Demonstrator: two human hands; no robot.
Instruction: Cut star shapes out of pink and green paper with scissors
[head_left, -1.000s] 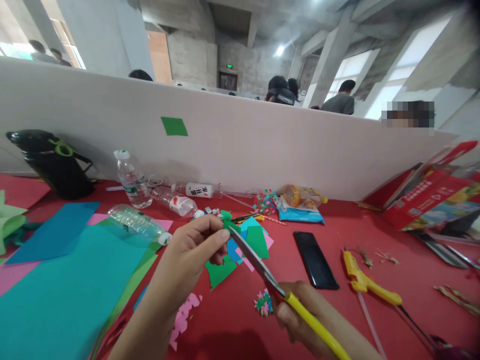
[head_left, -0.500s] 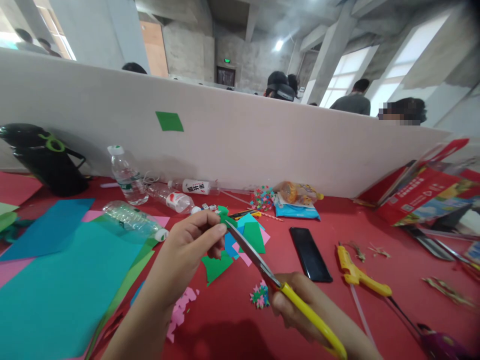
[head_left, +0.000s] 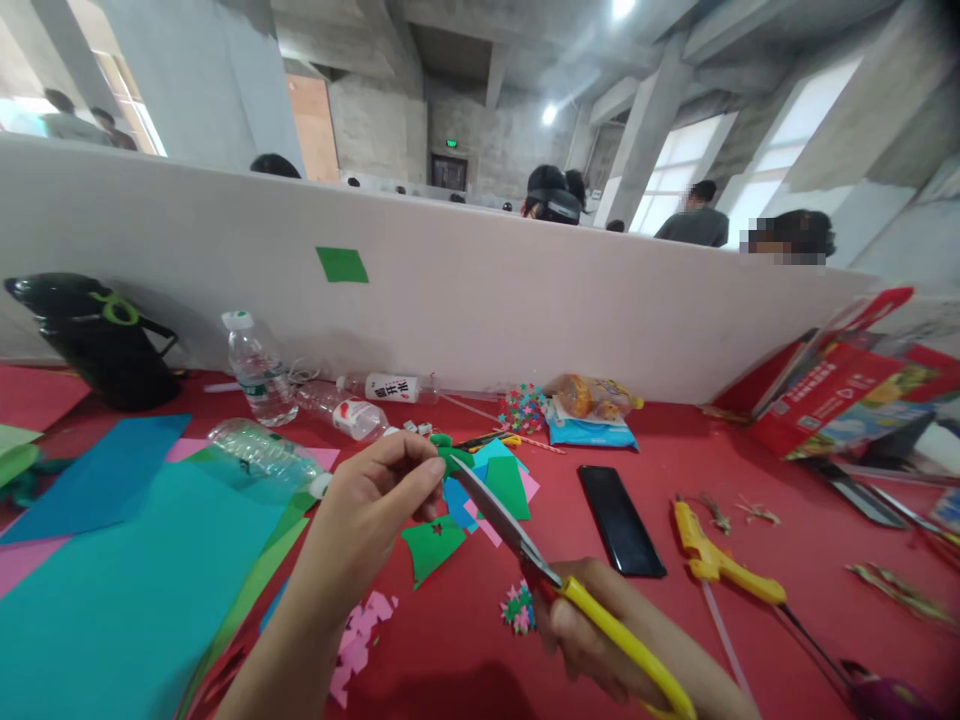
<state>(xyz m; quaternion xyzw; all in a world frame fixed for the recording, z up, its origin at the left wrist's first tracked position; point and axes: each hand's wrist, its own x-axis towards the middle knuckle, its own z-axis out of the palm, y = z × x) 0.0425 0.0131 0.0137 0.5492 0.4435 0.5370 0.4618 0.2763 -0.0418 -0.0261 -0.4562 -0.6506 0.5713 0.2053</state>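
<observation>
A small green paper piece is pinched between the thumb and fingers of my left hand. My right hand is closed round the yellow handles of the scissors, whose blade tips touch the green piece. Below lie green, blue and pink paper pieces, with a green scrap nearer me. A small pile of coloured paper stars rests left of my right hand. Pink scraps lie beside my left forearm.
Large teal sheets cover the left side. Bottles and a black flask stand behind. A phone, a yellow glue gun and a red bag are rightward. A white partition borders the back.
The view has tilted up slightly, so the table things sit lower. Both hands keep their holds, and the scissor blades look closer together at the green piece.
</observation>
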